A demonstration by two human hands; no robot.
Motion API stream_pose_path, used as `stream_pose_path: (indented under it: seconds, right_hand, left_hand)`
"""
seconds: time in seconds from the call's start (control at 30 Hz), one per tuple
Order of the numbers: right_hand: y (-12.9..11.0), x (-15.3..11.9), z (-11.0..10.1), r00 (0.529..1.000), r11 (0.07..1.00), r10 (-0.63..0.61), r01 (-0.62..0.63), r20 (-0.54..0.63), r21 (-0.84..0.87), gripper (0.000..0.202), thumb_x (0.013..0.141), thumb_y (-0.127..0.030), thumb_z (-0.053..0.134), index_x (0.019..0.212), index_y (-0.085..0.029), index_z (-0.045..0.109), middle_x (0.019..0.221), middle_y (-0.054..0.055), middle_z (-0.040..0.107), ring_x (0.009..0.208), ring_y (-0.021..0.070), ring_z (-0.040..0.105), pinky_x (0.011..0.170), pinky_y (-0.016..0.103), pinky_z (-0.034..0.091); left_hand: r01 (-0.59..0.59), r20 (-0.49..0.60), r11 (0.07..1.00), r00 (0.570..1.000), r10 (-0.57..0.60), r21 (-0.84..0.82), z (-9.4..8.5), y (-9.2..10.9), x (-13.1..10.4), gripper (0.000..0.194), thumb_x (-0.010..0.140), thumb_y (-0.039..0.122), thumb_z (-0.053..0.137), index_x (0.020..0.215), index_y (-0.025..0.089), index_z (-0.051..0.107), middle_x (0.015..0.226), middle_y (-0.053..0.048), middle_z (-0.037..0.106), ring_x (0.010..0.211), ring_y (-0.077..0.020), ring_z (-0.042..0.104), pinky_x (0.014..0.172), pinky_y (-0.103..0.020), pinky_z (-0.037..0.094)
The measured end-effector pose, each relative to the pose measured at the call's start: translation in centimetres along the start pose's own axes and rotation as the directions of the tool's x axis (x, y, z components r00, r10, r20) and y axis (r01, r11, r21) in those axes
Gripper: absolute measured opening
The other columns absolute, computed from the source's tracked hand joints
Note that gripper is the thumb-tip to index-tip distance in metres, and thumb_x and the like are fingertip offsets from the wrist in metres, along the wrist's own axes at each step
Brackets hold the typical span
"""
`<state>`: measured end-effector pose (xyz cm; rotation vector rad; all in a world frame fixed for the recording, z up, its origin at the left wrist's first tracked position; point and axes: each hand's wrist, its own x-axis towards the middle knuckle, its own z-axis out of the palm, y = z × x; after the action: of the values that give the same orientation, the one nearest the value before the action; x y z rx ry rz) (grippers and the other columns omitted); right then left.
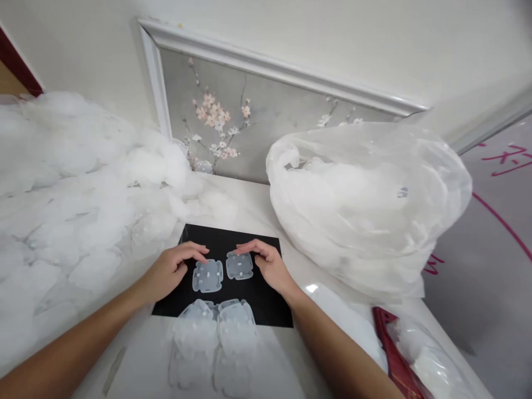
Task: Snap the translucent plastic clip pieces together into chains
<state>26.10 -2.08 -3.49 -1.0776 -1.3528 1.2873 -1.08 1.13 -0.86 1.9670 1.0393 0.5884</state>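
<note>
Across the black mat (270, 310), left hand (168, 271) and right hand (272, 267) curve loosely, gripping nothing, over translucent plastic plates (213, 277), probably light, slippery, bendable; pinch their rims.

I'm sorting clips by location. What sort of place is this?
Probably an indoor workspace, perhaps in a home, judging by the heaped translucent white plastic pieces, bulging translucent plastic bag and white-framed grey floral wall panel.

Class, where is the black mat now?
In the head view, below centre, the black mat lies left of the plastic bag, under the left hand and right hand.
</note>
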Motion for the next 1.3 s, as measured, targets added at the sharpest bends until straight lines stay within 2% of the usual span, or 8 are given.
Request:
stream_pose_path:
  seconds: [0.13, 0.23, 0.37, 0.6, 0.9, 1.07, 1.17, 1.3]
  right_hand:
    - [0.4, 0.2, -0.3, 0.992, 0.973, -0.047, 0.018, -0.121, -0.228, 0.021, 0.079, -0.018, 0.053, 0.090, -0.025, 0.071, 0.097, 0.003, 0.070, 0.094, 0.0209, 0.063, 0.092, 0.040, 0.046]
    - [0.4, 0.3, -0.5, 0.995, 0.934, -0.055, 0.022, -0.084, -0.357, 0.010, 0.080, -0.023, 0.062, 0.082, -0.025, 0.072, 0.086, 0.003, 0.063, 0.078, 0.0186, 0.058, 0.078, 0.036, 0.046]
    - [0.8, 0.3, -0.6, 0.999, 0.877, -0.032, 0.018, -0.021, -0.480, 0.005, 0.079, -0.025, 0.068, 0.077, -0.025, 0.073, 0.080, 0.002, 0.059, 0.074, 0.0181, 0.055, 0.076, 0.036, 0.043]
    - [0.7, 0.3, -0.7, 0.994, 0.841, -0.084, 0.035, -0.066, -0.539, 0.015, 0.087, -0.018, 0.057, 0.087, -0.025, 0.071, 0.083, 0.002, 0.059, 0.076, 0.0180, 0.056, 0.079, 0.037, 0.040]
    - [0.6, 0.2, 0.5, 0.994, 0.730, -0.086, 0.113, 0.074, -0.674, 0.007, 0.084, -0.026, 0.071, 0.078, -0.024, 0.073, 0.081, 0.002, 0.060, 0.078, 0.0182, 0.055, 0.084, 0.040, 0.032]
    - [0.6, 0.3, 0.3, 0.997, 0.795, -0.079, 0.079, 0.027, -0.602, 0.015, 0.084, -0.037, 0.070, 0.076, -0.025, 0.074, 0.079, 0.001, 0.060, 0.076, 0.0176, 0.054, 0.084, 0.040, 0.034]
    - [0.5, 0.4, 0.1, 0.997, 0.809, -0.081, 0.067, 0.001, -0.584, 0.015, 0.082, -0.037, 0.072, 0.073, -0.026, 0.075, 0.077, 0.002, 0.060, 0.076, 0.0186, 0.055, 0.085, 0.041, 0.035]
    - [-0.4, 0.1, 0.4, 0.999, 0.874, -0.038, 0.049, 0.034, -0.483, 0.017, 0.079, -0.039, 0.074, 0.069, -0.024, 0.073, 0.075, 0.001, 0.058, 0.071, 0.0166, 0.054, 0.076, 0.036, 0.041]
  left_hand:
    - [0.020, -0.123, 0.997, 0.992, -0.011, 0.071, -0.1, 0.0, 0.2, 0.024, 0.086, 0.028, 0.049, 0.094, 0.025, 0.072, 0.111, -0.006, 0.069, 0.106, -0.0262, 0.063, 0.098, -0.041, 0.047]
    - [-0.016, -0.083, 0.989, 0.996, 0.028, 0.148, 0.1, -0.1, 0.2, 0.024, 0.090, 0.039, 0.052, 0.090, 0.026, 0.072, 0.105, -0.005, 0.066, 0.100, -0.0243, 0.061, 0.093, -0.039, 0.048]
    - [-0.109, -0.016, 0.963, 0.993, 0.117, 0.248, 0.8, 0.0, 0.0, 0.021, 0.092, 0.033, 0.051, 0.086, 0.025, 0.070, 0.095, -0.004, 0.061, 0.091, -0.0218, 0.056, 0.083, -0.035, 0.047]
    - [-0.163, 0.062, 0.932, 0.987, 0.151, 0.323, 1.9, 0.1, -0.3, 0.014, 0.091, 0.028, 0.055, 0.089, 0.023, 0.068, 0.091, -0.003, 0.057, 0.086, -0.0213, 0.051, 0.077, -0.035, 0.043]
    - [-0.306, 0.079, 0.809, 0.948, 0.310, 0.502, 3.3, -1.0, 0.4, 0.021, 0.091, 0.010, 0.047, 0.076, 0.020, 0.057, 0.084, -0.003, 0.055, 0.080, -0.0206, 0.045, 0.075, -0.036, 0.033]
    - [-0.208, 0.035, 0.895, 0.977, 0.211, 0.396, 1.9, 0.3, 0.1, 0.016, 0.092, 0.019, 0.049, 0.079, 0.021, 0.057, 0.088, -0.002, 0.056, 0.081, -0.0200, 0.047, 0.076, -0.036, 0.035]
    - [-0.170, 0.127, 0.943, 0.982, 0.139, 0.287, 1.1, 1.6, -0.7, 0.017, 0.093, 0.022, 0.050, 0.078, 0.021, 0.058, 0.090, -0.002, 0.056, 0.083, -0.0196, 0.047, 0.075, -0.034, 0.038]
    - [-0.294, 0.377, 0.928, 0.906, 0.194, 0.230, 1.4, 3.0, -2.3, 0.018, 0.090, 0.012, 0.053, 0.075, 0.021, 0.059, 0.091, -0.002, 0.057, 0.087, -0.0190, 0.048, 0.071, -0.029, 0.038]
